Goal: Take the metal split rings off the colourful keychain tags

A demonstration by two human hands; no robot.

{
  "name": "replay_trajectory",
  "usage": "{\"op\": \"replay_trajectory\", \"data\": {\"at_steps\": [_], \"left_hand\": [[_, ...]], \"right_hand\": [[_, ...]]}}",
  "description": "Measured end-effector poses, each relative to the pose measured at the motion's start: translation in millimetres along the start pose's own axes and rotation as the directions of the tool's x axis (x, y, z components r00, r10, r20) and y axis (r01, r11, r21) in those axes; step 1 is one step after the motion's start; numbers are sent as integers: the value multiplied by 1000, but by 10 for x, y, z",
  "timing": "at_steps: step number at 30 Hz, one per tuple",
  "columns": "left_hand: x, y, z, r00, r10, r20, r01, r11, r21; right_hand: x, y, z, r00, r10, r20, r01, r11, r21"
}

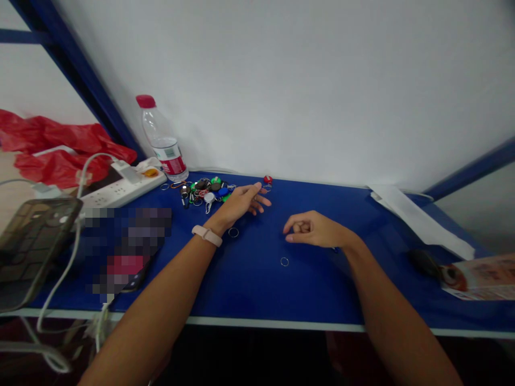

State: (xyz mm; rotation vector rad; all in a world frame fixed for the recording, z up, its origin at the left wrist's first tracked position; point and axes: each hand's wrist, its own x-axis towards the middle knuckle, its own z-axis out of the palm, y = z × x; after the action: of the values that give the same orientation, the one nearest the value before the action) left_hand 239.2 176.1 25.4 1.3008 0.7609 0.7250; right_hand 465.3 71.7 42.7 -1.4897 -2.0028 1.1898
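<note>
My left hand (244, 201) hovers over the blue table (257, 289) with its fingers spread and nothing visible in them. Just beyond its fingertips lies a small red round piece (267, 179) with a metal ring. Left of that hand is a pile of small round coloured pieces with clips and rings (209, 188), resembling badge reels. A thin metal ring (233, 232) lies beside my left wrist. My right hand (308, 229) is loosely curled, thumb and index tips apart, no object showing. Below it lies another metal ring (284, 261). Something small and blue is partly hidden under my right wrist.
Behind the pile stands a water bottle (167, 145). To the left are a white power strip (120, 188), cables, a red plastic bag (60, 147), a dark phone-like case (36, 246) and a blurred-out area. Folded white paper (422, 220) and a printed packet (483, 276) lie right.
</note>
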Motion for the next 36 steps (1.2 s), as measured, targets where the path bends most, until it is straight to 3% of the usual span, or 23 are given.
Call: {"op": "replay_trajectory", "data": {"at_steps": [3, 7, 15, 20, 28, 33, 36], "left_hand": [[26, -35, -32, 1000, -28, 13, 29, 999, -43], [62, -105, -66, 999, -29, 46, 33, 995, -97], [75, -123, -68, 998, -38, 42, 42, 993, -111], [64, -99, -59, 999, -43, -12, 42, 994, -104], [66, -90, -41, 1000, -9, 3, 10, 986, -165], [63, -85, -41, 1000, -4, 27, 8, 989, -150], [66, -81, -40, 999, -12, 30, 16, 991, -135]], "right_hand": [[-3, -101, 84, 987, 8, 160, -2, 999, -38], [1, -159, 121, 962, 25, 271, 6, 993, -114], [3, -190, 160, 959, 22, 283, 24, 987, -158], [12, -135, 144, 978, 15, 209, 26, 981, -191], [20, -20, 36, 1000, 4, -1, -5, 972, -233], [-110, 210, -289, 952, 53, -302, -150, 939, -309], [-224, 287, -440, 934, 186, -304, -254, 946, -200]]}}
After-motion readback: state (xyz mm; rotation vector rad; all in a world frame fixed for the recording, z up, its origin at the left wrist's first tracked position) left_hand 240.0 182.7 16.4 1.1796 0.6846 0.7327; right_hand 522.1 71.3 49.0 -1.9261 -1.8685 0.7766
